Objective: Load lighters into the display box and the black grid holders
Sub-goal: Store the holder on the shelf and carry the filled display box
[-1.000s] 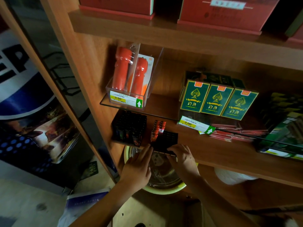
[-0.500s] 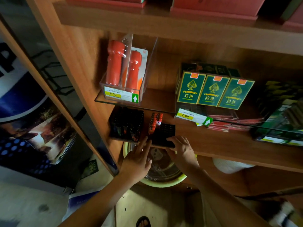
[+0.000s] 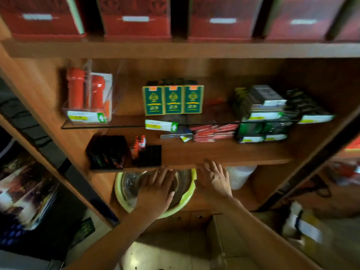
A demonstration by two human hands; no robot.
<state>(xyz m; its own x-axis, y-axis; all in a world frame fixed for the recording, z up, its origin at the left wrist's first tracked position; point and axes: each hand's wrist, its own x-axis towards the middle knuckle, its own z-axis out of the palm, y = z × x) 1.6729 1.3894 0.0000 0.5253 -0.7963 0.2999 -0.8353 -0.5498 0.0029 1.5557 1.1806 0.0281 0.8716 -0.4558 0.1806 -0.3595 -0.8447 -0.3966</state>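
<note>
A black grid holder (image 3: 149, 155) sits near the front edge of the wooden shelf (image 3: 214, 152), with a few red lighters (image 3: 138, 143) standing at its back left. To its left stands a black display box (image 3: 107, 152) full of dark lighters. My left hand (image 3: 155, 189) hangs just below the shelf edge with straight fingers, holding nothing. My right hand (image 3: 215, 177) is spread beside it, fingertips near the shelf edge, also holding nothing. The frame is blurred by motion.
A yellow-green basin (image 3: 187, 199) lies under the hands on the lower level. Green card boxes (image 3: 173, 99), red flashlights in a clear bin (image 3: 87, 94), red packets (image 3: 214, 131) and dark boxes (image 3: 266, 106) fill the glass shelf. Red boxes (image 3: 136, 16) stand above. A cardboard box (image 3: 224, 230) sits below.
Both hands have let go of the black grid holder and dropped below the shelf edge; the right hand moved right. The view has swung to the right and pulled back.
</note>
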